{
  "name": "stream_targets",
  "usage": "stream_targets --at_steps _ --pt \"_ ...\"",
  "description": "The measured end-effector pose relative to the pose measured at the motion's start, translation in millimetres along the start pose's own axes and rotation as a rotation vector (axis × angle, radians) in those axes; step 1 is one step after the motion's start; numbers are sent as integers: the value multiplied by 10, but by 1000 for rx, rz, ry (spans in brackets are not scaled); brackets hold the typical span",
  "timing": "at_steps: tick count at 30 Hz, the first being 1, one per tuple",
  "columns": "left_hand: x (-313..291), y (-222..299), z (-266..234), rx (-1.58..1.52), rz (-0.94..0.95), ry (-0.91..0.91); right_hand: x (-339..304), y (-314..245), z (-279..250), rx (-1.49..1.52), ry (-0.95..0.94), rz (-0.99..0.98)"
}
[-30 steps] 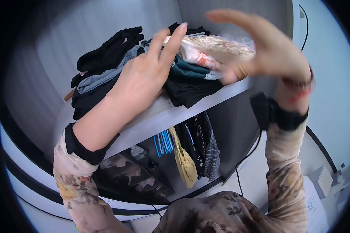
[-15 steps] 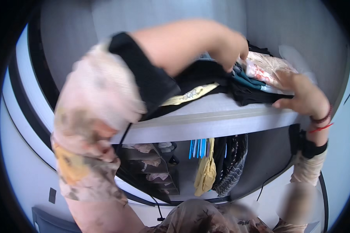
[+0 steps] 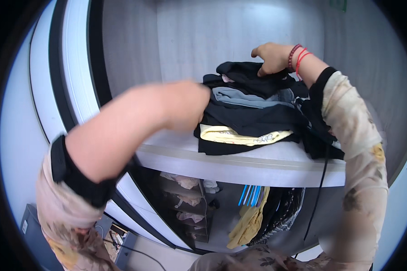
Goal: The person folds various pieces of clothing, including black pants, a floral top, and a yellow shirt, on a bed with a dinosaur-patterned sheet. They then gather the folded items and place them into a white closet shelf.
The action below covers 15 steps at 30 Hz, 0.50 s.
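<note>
A stack of folded clothes lies on the wardrobe shelf (image 3: 167, 156). On top at the back is a bunched black garment (image 3: 244, 74). Beneath it show a grey-blue folded garment (image 3: 242, 98), more black cloth and a pale yellow piece (image 3: 239, 136) at the front. My right hand (image 3: 275, 58) is over the top of the stack, index finger and thumb apart, thumb at the black garment. At the stack's left side, my left hand (image 3: 190, 105) is smeared by motion and its fingers are hidden.
Under the shelf hang blue hangers (image 3: 250, 195), a mustard garment (image 3: 248, 223) and dark patterned clothes (image 3: 282, 212). A hanging organiser (image 3: 184, 210) with small items is left of them. White sliding door edges (image 3: 77, 58) stand at the left. A black cord (image 3: 318, 198) crosses the shelf edge.
My left hand has moved from the right part of the stack to its left side. My right hand has gone up and left, onto the top. The view has turned, showing more of the stack.
</note>
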<state>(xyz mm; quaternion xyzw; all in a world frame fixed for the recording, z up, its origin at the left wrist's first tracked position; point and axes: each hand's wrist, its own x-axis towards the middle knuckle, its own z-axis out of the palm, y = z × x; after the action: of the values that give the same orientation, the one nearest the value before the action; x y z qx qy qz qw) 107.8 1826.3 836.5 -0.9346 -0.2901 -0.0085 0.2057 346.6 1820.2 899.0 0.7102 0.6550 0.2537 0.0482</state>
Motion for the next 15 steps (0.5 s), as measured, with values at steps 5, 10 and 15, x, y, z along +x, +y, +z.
stream_targets --at_steps 5,10,15 --pt "-534 -36 595 -143 -49 -122 451 157 179 329 -55 11" --pt "-646 -54 678 -158 -62 -139 538 129 180 567 86 -94" --pt "-468 -67 616 2 -98 -52 410 308 61 956 -38 -126"
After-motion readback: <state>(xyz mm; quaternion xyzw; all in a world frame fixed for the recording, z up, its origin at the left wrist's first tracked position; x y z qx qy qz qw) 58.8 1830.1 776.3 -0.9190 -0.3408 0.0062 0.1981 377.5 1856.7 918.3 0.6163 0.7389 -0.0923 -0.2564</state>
